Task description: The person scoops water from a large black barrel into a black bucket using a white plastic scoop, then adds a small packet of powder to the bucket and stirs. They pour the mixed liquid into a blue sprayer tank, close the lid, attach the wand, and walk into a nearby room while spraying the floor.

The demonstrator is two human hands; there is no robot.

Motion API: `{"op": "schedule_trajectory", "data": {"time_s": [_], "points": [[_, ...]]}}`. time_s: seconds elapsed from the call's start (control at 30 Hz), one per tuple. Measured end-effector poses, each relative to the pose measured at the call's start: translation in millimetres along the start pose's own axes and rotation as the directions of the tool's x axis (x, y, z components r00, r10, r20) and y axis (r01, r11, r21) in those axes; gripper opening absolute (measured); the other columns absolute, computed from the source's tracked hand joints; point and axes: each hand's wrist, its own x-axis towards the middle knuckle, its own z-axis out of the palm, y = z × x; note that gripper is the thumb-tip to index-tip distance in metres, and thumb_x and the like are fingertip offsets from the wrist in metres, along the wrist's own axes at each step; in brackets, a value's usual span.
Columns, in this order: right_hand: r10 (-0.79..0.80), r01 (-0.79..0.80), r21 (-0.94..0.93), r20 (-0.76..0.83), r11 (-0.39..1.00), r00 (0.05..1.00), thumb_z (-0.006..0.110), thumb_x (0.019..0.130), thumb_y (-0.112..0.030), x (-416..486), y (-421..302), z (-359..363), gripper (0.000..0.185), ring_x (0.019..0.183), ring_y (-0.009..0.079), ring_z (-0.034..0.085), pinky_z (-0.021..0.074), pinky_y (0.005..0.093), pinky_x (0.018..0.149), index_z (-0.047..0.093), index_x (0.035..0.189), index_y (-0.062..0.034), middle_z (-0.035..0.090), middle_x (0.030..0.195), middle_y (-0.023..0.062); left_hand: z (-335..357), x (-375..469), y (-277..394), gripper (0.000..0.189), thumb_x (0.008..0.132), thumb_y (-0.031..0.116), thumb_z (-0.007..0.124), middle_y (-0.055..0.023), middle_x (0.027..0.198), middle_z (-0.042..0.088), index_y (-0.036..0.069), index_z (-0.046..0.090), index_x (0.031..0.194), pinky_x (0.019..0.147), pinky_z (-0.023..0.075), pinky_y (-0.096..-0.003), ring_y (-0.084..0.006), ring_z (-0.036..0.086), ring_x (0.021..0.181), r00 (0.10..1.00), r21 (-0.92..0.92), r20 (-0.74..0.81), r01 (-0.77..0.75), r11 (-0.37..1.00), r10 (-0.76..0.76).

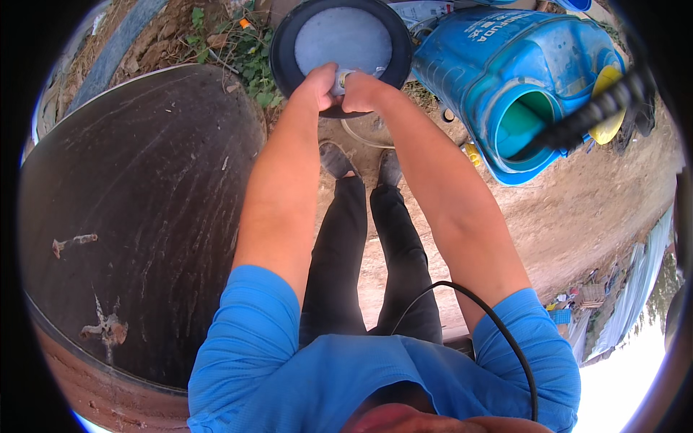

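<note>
Both of my hands are over the near rim of a round black bucket (282, 59) holding cloudy, whitish liquid (344, 35). Between them is a small clear plastic container (342, 81); I cannot tell whether it is a bottle or a packet. My left hand (321, 85) grips it from the left, thumb side up. My right hand (361, 93) is closed around its right side, knuckles towards the liquid. Right of the bucket is a blue backpack sprayer tank (460, 59), its wide round mouth (525, 127) uncovered and showing a green interior.
A large dark, curved surface (146, 216) fills the left side. A blurred black ribbed rod or hose (590, 111) crosses the sprayer mouth beside a yellow part (607, 103). A pale hose (365, 139) lies on the dirt ground near my shoes (335, 159). Green plants (260, 65) grow left of the bucket.
</note>
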Motion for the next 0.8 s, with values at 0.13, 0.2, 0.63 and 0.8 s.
{"op": "schedule_trajectory", "data": {"time_s": [0.13, 0.2, 0.63, 0.8], "points": [[-0.012, -0.032, -0.17, -0.249, 0.985, 0.968, 0.081, 0.078, -0.021, 0.8, -2.7, -0.4, 0.052, 0.134, 0.0372, 0.057, 0.0521, 0.0419, 0.105, 0.072, 0.128, -0.0054, 0.054, 0.151, 0.0206, 0.7, -1.8, -0.4, 0.037, 0.112, 0.032, 0.039, -0.0131, 0.124, 0.067, 0.006, 0.054, 0.134, 0.086, 0.0588, -0.051, -0.0298, 0.068, 0.11, 0.999, -0.018, -0.017, -0.038, 0.999, 0.038], [-0.028, 0.028, -0.035, -0.016, 0.999, 0.999, 0.082, 0.08, -0.024, 1.2, -1.4, 2.1, 0.05, 0.139, 0.0366, 0.052, 0.0507, 0.0421, 0.108, 0.074, 0.126, -0.0055, 0.05, 0.155, 0.0202, 0.3, -3.1, 0.7, 0.037, 0.112, 0.033, 0.039, -0.0126, 0.123, 0.068, 0.006, 0.054, 0.134, 0.084, 0.0592, -0.051, -0.0294, 0.068, 0.11, 1.0, 0.016, 0.011, -0.002, 1.0, 0.002], [-0.047, 0.064, 0.197, -0.086, 0.978, 0.995, 0.082, 0.074, -0.023, 0.5, 6.7, 13.0, 0.047, 0.111, 0.0391, 0.07, 0.0565, 0.0419, 0.096, 0.076, 0.115, -0.0012, 0.072, 0.119, 0.0254, 0.5, 1.7, -2.2, 0.038, 0.112, 0.031, 0.04, -0.0152, 0.128, 0.065, 0.004, 0.054, 0.134, 0.074, 0.06, -0.0488, -0.0291, 0.068, 0.109, 0.999, -0.06, 0.027, -0.04, 0.997, 0.041], [-0.071, 0.07, 0.075, 0.003, 0.995, 0.997, 0.084, 0.078, -0.026, -1.4, -1.1, 5.8, 0.062, 0.145, 0.038, 0.045, 0.0459, 0.0475, 0.113, 0.068, 0.134, -0.0042, 0.039, 0.164, 0.0176, -1.0, 4.5, -1.4, 0.038, 0.111, 0.032, 0.042, -0.0149, 0.126, 0.065, 0.004, 0.052, 0.135, 0.078, 0.0595, -0.0532, -0.0308, 0.068, 0.109, 0.999, -0.023, -0.009, -0.036, 0.999, 0.036]]}}
